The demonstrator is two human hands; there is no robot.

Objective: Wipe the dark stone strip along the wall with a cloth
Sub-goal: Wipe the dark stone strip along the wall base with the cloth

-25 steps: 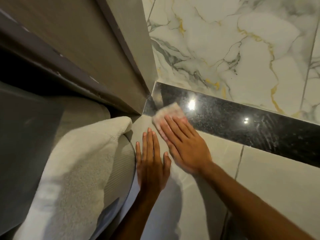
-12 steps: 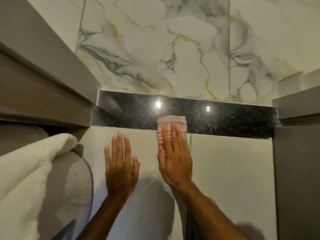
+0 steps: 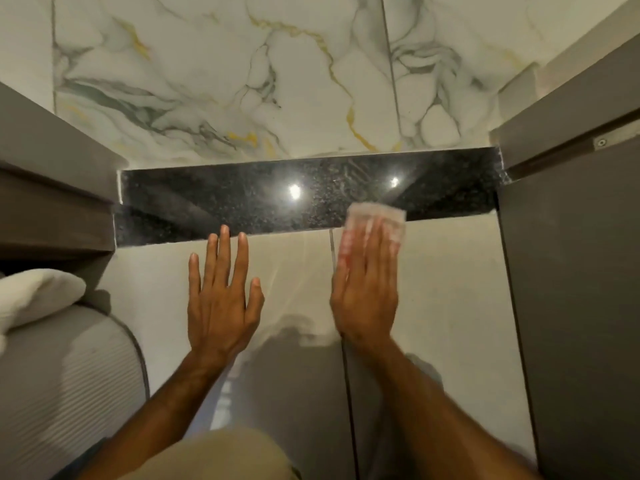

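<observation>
A glossy black speckled stone strip (image 3: 242, 199) runs across the wall between the marble tiles above and the plain pale tile below. My right hand (image 3: 363, 292) lies flat on a small pale cloth with red stripes (image 3: 377, 216), pressing it against the right part of the strip's lower edge. The cloth and fingertips are blurred by motion. My left hand (image 3: 221, 296) rests flat with fingers spread on the pale tile just below the strip, its fingertips touching the strip's lower edge. It holds nothing.
A grey-brown panel (image 3: 571, 271) bounds the strip on the right, and a grey ledge (image 3: 52, 188) bounds it on the left. A white folded towel (image 3: 34, 296) and a ribbed grey cushion (image 3: 69, 382) lie at lower left. Marble wall tiles (image 3: 277, 81) rise above the strip.
My right hand slid the cloth rightward along the strip, from its left corner past the middle to the right part. My left hand stayed flat on the tile below. The view swung to the right.
</observation>
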